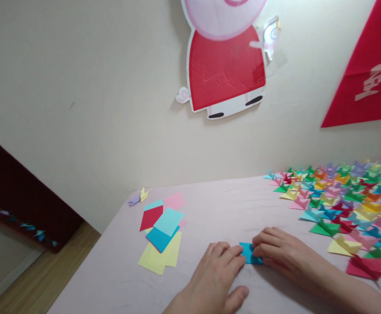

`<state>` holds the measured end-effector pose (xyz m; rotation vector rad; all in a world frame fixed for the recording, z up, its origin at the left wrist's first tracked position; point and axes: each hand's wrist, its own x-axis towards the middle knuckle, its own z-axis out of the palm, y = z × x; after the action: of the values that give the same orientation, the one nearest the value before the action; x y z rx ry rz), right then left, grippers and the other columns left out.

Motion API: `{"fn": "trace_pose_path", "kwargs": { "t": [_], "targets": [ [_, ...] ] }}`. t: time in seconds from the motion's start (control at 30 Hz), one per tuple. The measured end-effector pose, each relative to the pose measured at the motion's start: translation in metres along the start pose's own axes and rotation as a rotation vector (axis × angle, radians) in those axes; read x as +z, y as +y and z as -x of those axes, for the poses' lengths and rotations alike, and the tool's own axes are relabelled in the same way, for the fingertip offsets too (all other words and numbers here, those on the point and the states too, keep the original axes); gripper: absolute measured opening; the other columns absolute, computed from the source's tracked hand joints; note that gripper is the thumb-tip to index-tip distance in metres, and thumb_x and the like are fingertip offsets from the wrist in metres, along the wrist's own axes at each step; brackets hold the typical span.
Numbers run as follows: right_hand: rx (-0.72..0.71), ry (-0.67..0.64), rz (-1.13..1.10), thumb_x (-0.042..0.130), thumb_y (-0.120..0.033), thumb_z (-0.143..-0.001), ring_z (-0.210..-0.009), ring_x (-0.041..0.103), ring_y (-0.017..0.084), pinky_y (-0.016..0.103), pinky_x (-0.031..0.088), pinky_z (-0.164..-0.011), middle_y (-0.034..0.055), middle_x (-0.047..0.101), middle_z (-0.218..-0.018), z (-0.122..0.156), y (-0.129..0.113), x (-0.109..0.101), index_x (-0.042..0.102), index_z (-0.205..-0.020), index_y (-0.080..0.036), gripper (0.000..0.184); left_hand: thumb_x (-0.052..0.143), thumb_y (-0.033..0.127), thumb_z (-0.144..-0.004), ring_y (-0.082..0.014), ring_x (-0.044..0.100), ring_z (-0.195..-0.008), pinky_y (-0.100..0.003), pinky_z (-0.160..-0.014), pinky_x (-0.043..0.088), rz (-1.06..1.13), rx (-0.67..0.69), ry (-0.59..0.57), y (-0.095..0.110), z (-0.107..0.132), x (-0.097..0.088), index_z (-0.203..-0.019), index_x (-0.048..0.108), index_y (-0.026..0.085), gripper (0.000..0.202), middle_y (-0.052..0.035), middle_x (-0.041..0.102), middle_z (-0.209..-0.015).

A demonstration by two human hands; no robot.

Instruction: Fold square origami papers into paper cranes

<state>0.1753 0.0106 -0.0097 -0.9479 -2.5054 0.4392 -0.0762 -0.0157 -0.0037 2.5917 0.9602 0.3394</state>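
We press the blue paper (pixel 249 254) flat on the desk (pixel 216 209), toward its near edge, between both hands. Our left hand (pixel 217 267) touches its left end and our right hand (pixel 284 250) overlaps its right end. Our fingers (pixel 233 253) lie flat, gripping nothing.

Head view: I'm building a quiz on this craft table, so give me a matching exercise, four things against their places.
Things:
1 blue paper
2 flat squares
3 folded shapes
4 pig cutout

Places:
A on the wall
B spread over the right part of the table
C pressed by the left hand and right hand
D in a loose pile left of both hands

Pairs: 1-C, 2-D, 3-B, 4-A
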Motion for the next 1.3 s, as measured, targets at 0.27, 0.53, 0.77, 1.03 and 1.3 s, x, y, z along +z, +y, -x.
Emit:
{"fn": "trace_pose_path", "kwargs": {
  "t": [0.27,0.53,0.77,1.03,1.3],
  "targets": [
    [-0.012,-0.018,0.036,0.049,-0.018,-0.096,-0.084,0.061,0.018,0.030,0.046,-0.075,0.0036,0.072,-0.095,-0.001,0.001,-0.002,0.069,-0.091,-0.027,0.023,0.064,0.034,-0.089,-0.0262,0.044,-0.121,-0.039,-0.107,0.033,0.001,0.021,-0.010,0.000,-0.001,-0.004,-0.129,0.052,0.024,0.043,-0.0031,0.051,-0.143],
    [-0.018,0.002,0.051,0.049,-0.016,-0.096,-0.084,0.060,0.018,0.030,0.045,-0.075,0.0030,0.071,-0.095,0.001,-0.002,-0.002,0.067,-0.093,-0.026,0.022,0.063,0.036,-0.089,-0.0260,0.044,-0.120,-0.038,-0.107,0.034,0.010,0.015,-0.018,0.000,0.000,-0.003,-0.135,0.049,0.024,0.049,-0.0025,0.050,-0.144],
    [-0.040,0.001,0.065,0.049,-0.022,-0.098,-0.083,0.059,0.017,0.030,0.044,-0.075,0.0035,0.070,-0.095,0.003,0.006,0.002,0.069,-0.089,-0.026,0.022,0.064,0.038,-0.089,-0.0239,0.044,-0.119,-0.037,-0.106,0.034,-0.019,0.027,-0.025,-0.002,-0.002,-0.003,-0.136,0.047,0.023,0.052,-0.0010,0.050,-0.143],
    [-0.039,0.023,0.075,0.052,-0.019,-0.095,-0.082,0.058,0.018,0.031,0.044,-0.074,0.0031,0.069,-0.091,-0.002,0.002,0.005,0.065,-0.083,-0.024,0.019,0.060,0.041,-0.090,-0.0268,0.045,-0.118,-0.040,-0.102,0.037,-0.062,0.068,-0.042,-0.006,-0.001,0.002,-0.137,0.046,0.024,0.051,-0.0043,0.051,-0.142],
    [0.212,0.051,-0.112,0.052,-0.024,-0.093,-0.082,0.059,0.020,0.033,0.048,-0.076,0.0026,0.066,-0.082,-0.010,-0.008,0.008,0.059,-0.078,-0.024,0.016,0.060,0.040,-0.091,-0.0241,0.047,-0.116,-0.037,-0.102,0.036,-0.142,0.100,-0.023,-0.002,0.002,0.001,-0.133,0.048,0.021,0.048,-0.0041,0.052,-0.142]
  ]
}}
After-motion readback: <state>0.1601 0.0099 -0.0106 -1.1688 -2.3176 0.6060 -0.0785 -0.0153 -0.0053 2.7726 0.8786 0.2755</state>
